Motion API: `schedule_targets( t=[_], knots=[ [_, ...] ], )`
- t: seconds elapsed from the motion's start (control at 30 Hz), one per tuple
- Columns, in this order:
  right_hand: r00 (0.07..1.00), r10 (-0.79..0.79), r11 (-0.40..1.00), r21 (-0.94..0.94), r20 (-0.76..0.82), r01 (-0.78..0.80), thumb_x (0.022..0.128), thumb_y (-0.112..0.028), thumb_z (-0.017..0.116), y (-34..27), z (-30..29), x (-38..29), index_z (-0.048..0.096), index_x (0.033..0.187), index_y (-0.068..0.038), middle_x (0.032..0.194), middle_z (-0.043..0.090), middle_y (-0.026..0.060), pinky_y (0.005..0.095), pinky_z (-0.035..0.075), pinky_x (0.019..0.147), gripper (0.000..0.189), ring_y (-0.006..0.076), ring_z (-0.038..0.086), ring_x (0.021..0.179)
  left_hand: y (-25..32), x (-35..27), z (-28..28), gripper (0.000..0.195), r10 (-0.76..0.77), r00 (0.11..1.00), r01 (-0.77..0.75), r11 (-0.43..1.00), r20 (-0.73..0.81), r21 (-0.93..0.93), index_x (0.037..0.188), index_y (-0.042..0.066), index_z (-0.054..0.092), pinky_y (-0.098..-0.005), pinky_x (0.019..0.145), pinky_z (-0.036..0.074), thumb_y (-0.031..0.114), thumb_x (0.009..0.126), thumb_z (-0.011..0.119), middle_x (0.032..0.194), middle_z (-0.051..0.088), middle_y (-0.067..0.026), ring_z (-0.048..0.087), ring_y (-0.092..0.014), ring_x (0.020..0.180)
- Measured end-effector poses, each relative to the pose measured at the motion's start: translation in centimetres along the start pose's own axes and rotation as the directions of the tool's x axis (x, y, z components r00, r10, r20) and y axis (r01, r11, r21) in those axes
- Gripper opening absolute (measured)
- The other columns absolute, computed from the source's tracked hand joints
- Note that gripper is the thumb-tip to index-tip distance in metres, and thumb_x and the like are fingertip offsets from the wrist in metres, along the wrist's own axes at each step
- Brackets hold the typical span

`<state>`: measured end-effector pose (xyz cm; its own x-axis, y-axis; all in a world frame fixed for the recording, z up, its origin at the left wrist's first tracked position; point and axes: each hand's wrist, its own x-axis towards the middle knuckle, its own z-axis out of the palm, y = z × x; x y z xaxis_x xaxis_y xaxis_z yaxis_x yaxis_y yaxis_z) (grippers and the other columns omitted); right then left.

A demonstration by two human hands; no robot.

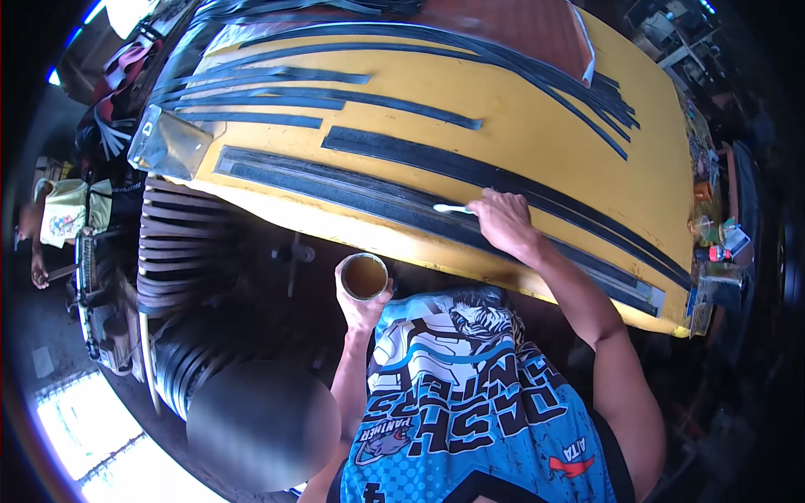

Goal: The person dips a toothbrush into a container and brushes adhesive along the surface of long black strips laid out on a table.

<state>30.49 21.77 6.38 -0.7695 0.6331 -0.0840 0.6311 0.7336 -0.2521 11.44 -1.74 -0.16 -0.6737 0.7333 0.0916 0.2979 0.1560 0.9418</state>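
Note:
My left hand (357, 311) holds a round, open container (365, 276) with amber-brown liquid in it, just off the table's near edge. A slim white-headed brush, like a toothbrush (448, 208), is gripped in my right hand (506, 220). Its head is over a long dark strip assembly (339, 187) lying along the near side of the yellow tabletop (541, 126); whether the bristles touch cannot be told. Beyond my right hand runs a second long black strip (409, 152). Both strips look like leather or a similar sheet material.
Narrow dark straps (402, 113) lie across the table's far left, beside a reddish-brown sheet (503, 31). A metal can (170, 144) stands at the left corner. Straps (182, 239) hang below it. Bottles and small items (717, 251) crowd the right end. Another person (69, 207) is at far left.

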Motion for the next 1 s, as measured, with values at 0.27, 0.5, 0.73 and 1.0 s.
schedule_targets(
  t=[0.27, 0.5, 0.73, 1.0],
  knots=[
    [0.997, 0.058, 0.997, 0.056, -0.041, -0.055, 0.087, -0.005, 0.051, -0.3, 4.3, 0.9, 0.073, 0.103, -0.01, 0.086, 0.065, 0.0167, 0.0445, 0.053, 0.06, 0.029, 0.0288, 0.067, 0.069, -0.5, 3.3, -0.4, 0.065, 0.119, 0.988, -0.117, 0.993, 0.102, -0.021, 0.116, 0.0, 0.049, -0.035, 0.086, 0.05, 0.018, 0.063, 0.083, 0.099, 0.062, -0.0099, 0.062, -0.021, 0.09],
    [0.98, 0.193, 0.978, 0.088, -0.045, -0.188, 0.087, -0.01, 0.058, -1.1, -1.7, -3.4, 0.074, 0.101, -0.012, 0.083, 0.066, 0.013, 0.0462, 0.051, 0.064, 0.021, 0.0331, 0.066, 0.072, -0.9, 4.6, -1.8, 0.069, 0.11, 0.988, -0.109, 0.994, 0.113, -0.014, 0.119, 0.0, 0.049, -0.0345, 0.088, 0.05, 0.022, 0.065, 0.085, 0.103, 0.061, -0.0096, 0.062, -0.019, 0.093],
    [0.94, -0.265, 0.899, 0.298, -0.216, 0.321, 0.081, -0.002, 0.068, -8.5, -9.0, -4.1, 0.074, 0.102, -0.015, 0.067, 0.058, 0.0058, 0.0349, 0.047, 0.053, 0.025, 0.022, 0.061, 0.059, 0.0, 5.7, -0.9, 0.078, 0.328, 0.94, -0.333, 0.942, 0.091, 0.038, 0.121, 0.001, 0.05, -0.0362, 0.094, 0.048, 0.033, 0.062, 0.089, 0.109, 0.061, -0.0119, 0.061, -0.023, 0.101],
    [0.865, -0.461, 0.847, 0.193, -0.199, 0.496, 0.079, -0.002, 0.067, -6.5, -7.7, -4.5, 0.074, 0.103, -0.019, 0.071, 0.056, 0.0039, 0.035, 0.047, 0.054, 0.03, 0.0213, 0.06, 0.058, 3.2, 3.3, 1.9, 0.082, 0.327, 0.945, -0.328, 0.943, 0.03, 0.051, 0.122, 0.002, 0.05, -0.0402, 0.094, 0.048, 0.029, 0.055, 0.088, 0.113, 0.059, -0.0144, 0.06, -0.029, 0.105]
  ],
)
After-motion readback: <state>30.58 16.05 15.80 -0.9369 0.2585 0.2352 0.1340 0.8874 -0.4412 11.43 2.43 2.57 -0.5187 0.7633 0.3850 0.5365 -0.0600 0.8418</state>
